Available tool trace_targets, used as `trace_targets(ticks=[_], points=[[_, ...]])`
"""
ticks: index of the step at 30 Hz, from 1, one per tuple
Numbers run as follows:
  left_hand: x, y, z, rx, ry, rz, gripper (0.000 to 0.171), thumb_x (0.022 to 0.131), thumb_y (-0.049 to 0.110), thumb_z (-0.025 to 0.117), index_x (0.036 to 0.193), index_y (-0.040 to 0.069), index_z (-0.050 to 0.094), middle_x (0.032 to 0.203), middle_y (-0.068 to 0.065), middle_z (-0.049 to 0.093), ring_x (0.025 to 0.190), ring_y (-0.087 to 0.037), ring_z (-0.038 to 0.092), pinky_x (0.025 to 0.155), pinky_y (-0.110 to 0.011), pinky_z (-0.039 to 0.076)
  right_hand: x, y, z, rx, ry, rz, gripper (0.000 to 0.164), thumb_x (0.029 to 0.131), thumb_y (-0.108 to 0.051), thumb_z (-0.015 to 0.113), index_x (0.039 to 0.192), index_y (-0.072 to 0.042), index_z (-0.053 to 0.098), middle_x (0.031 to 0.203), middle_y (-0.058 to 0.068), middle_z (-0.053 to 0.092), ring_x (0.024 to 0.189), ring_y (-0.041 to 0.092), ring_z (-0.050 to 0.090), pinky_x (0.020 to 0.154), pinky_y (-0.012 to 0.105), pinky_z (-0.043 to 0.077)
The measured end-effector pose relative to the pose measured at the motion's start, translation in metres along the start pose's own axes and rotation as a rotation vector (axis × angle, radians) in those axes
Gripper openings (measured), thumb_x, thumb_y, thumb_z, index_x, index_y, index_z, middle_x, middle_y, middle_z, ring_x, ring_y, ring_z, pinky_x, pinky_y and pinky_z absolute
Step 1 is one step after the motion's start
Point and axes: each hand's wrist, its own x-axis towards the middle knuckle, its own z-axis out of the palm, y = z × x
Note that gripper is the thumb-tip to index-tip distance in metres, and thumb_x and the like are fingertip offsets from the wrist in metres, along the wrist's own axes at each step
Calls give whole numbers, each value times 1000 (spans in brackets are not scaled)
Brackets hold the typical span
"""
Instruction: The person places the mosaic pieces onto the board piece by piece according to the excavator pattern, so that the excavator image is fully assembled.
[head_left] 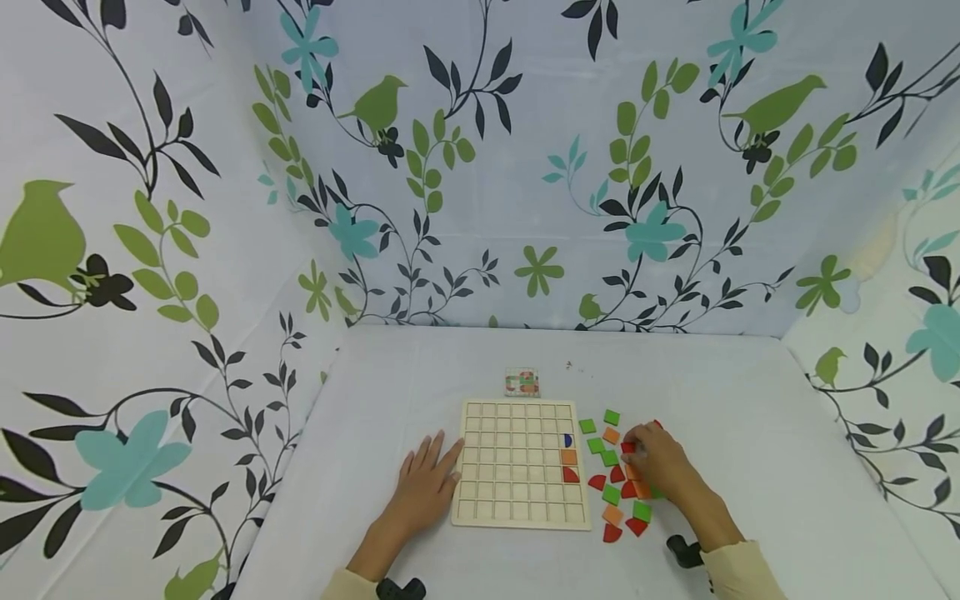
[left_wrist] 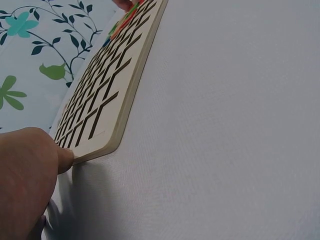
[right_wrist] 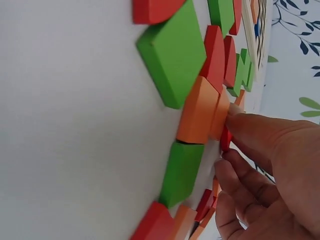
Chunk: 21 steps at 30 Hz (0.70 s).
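Note:
My left hand rests on the table with its fingers extended, the thumb at the left edge of a wooden grid board. Three pieces lie in the board's right column: a blue rounded one, an orange square and a red quarter-circle. To the right of the board, my right hand bends over loose blocks. Its thumb and fingers close around a red block, mostly hidden by them. The thumb tip overlaps an orange block in the right wrist view.
Several green squares, orange squares and red quarter-circles lie scattered between the board and my right hand. A small patterned card lies behind the board. Patterned cloth walls the table at the back and sides.

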Motion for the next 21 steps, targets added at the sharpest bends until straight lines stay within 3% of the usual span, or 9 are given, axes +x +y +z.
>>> trace_targets(ticks=[6, 15, 18, 21], points=[[3, 2, -3, 25, -51, -34, 53, 110, 29, 51, 162, 18, 45, 171, -22, 30, 158, -49, 23, 122, -73, 18, -5, -2, 3, 30, 23, 4, 23, 95, -14, 80, 113, -3, 70, 107, 11, 62, 96, 25, 57, 90, 48, 58], [3, 3, -2, 20, -59, -35, 53, 110, 29, 51, 162, 18, 45, 171, -22, 30, 158, -50, 23, 121, -74, 18, -14, -18, 7, 36, 105, 25, 32, 95, -17, 81, 122, -4, 71, 120, 15, 64, 101, 28, 61, 85, 43, 64], [3, 4, -3, 26, -73, -47, 54, 110, 30, 50, 162, 19, 44, 172, -21, 28, 159, -48, 21, 123, -73, 17, -17, -31, 10, 18, 123, -2, 31, 93, -17, 82, 119, -4, 72, 117, 13, 65, 98, 26, 62, 79, 39, 64], [4, 5, -4, 35, -72, -54, 53, 111, 31, 50, 163, 20, 43, 172, -20, 28, 160, -47, 21, 123, -72, 17, -23, -45, 18, -2, 89, -26, 32, 92, -20, 84, 118, -8, 72, 107, 5, 63, 91, 19, 58, 77, 33, 57]])
